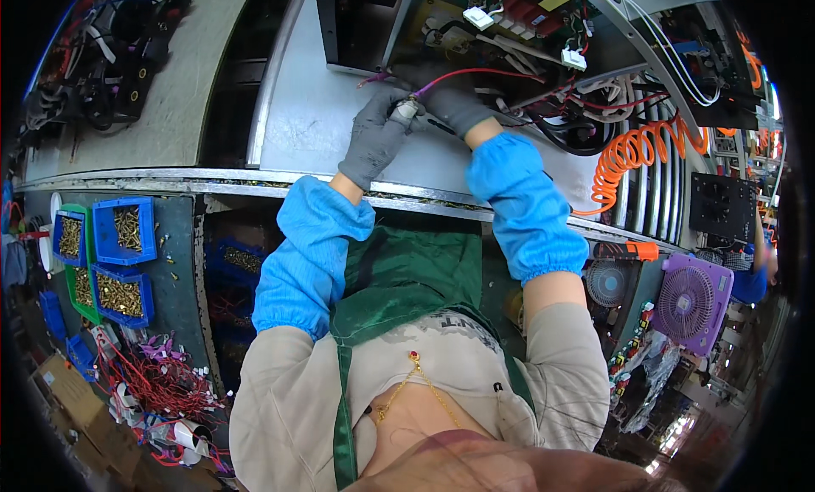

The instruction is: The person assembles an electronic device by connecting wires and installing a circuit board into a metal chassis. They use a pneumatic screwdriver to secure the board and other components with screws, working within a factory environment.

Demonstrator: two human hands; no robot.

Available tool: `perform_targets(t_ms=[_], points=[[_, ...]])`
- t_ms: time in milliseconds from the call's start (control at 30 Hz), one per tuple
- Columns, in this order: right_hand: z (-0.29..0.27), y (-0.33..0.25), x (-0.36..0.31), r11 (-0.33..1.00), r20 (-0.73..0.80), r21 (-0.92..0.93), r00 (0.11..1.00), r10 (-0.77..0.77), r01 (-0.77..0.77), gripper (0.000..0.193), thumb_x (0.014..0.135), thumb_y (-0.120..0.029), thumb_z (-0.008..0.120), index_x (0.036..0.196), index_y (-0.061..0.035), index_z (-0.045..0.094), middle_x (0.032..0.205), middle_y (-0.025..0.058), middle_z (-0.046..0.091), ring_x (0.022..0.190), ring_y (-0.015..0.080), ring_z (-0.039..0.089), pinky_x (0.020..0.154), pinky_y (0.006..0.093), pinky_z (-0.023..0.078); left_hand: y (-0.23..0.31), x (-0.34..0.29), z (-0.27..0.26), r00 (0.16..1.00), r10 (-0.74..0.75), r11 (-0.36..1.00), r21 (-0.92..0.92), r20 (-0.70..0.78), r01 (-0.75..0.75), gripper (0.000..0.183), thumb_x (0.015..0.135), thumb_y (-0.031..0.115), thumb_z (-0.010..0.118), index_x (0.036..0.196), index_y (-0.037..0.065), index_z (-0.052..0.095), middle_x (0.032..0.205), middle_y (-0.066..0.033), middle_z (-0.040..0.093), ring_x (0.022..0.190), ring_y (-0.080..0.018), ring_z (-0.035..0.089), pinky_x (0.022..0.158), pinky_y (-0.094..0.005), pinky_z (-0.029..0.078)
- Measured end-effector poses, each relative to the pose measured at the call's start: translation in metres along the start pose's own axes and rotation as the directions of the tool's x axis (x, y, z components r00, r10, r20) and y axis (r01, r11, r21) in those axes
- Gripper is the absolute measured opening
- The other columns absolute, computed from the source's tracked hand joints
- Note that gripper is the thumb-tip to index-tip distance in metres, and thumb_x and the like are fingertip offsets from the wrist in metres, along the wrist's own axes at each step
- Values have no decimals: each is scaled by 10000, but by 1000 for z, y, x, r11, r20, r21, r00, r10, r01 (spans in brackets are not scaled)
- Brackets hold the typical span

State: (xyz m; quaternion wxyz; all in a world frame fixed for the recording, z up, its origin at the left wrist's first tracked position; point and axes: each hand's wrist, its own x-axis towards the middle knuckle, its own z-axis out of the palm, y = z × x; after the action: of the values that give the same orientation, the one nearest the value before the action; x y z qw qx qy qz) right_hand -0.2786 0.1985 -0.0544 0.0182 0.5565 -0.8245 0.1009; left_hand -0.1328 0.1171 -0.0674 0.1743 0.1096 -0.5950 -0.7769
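In a grey glove, my left hand (374, 137) is closed around a small white piece (407, 110) whose kind I cannot make out. A red wire (475, 71) with a purple sleeve (424, 89) rises beside that piece and runs right into an open metal chassis (543, 72). My right hand (454, 104), also gloved in grey, is just right of the left one, behind the wire. Motion blur and shadow hide its fingers. Both hands are above the metal work surface (314, 110), in front of the chassis.
The chassis holds circuit boards, white connectors (574, 59) and bundled cables. An orange coiled air hose (624, 165) hangs over rollers at right. Blue bins of brass screws (123, 229) stand at left, above heaped red wires (178, 382). A purple fan (692, 303) stands at lower right.
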Motion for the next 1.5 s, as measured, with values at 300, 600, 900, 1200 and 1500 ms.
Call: perform_targets(t_ms=[300, 600, 900, 1200, 1500], points=[[-24, -19, -11, 982, 84, 12, 979, 185, -187, 245, 859, -201, 516, 1080, -127, 588, 889, 163, 625, 818, 349, 619, 674, 439, 499, -6, -1, 1, 995, 40, 996, -77, -86, -46, 200, 915, 189, 582, 1051, 45, 553, 900, -39, 629, 718, -68, 578, 596, -195, 461], [-35, -41, -49, 942, -190, 46, 923, 336, -333, 195, 880, -210, 534, 1045, -121, 588, 984, 144, 588, 821, 348, 606, 667, 443, 500, 9, 6, 6, 989, 63, 995, -66, -130, -72, 196, 906, 153, 591, 1057, 35, 551, 896, -32, 614, 761, -80, 611, 607, -196, 462], [-45, -39, -55, 940, -133, 110, 933, 335, -322, 226, 875, -187, 517, 1074, -93, 563, 1030, 165, 572, 901, 351, 592, 725, 443, 500, 10, 12, 19, 972, 168, 985, -17, -163, -173, 205, 907, 181, 594, 1041, 31, 554, 858, -24, 610, 682, -50, 535, 588, -189, 443], [-44, -26, -53, 967, -104, 148, 969, 223, -207, 213, 879, -180, 511, 1052, -73, 573, 1029, 150, 582, 925, 329, 584, 750, 436, 485, 26, 19, 8, 985, 116, 990, 92, -124, -105, 217, 902, 192, 599, 1039, 29, 559, 815, -29, 625, 664, -58, 533, 588, -199, 451], [-37, -40, -53, 906, -237, 140, 875, 421, -399, 175, 850, -233, 549, 917, -94, 633, 959, 125, 609, 886, 300, 602, 736, 408, 493, 31, 25, 6, 976, 211, 939, 266, 55, -218, 287, 914, 225, 573, 1135, 42, 565, 830, -42, 625, 681, -76, 556, 591, -219, 455]])
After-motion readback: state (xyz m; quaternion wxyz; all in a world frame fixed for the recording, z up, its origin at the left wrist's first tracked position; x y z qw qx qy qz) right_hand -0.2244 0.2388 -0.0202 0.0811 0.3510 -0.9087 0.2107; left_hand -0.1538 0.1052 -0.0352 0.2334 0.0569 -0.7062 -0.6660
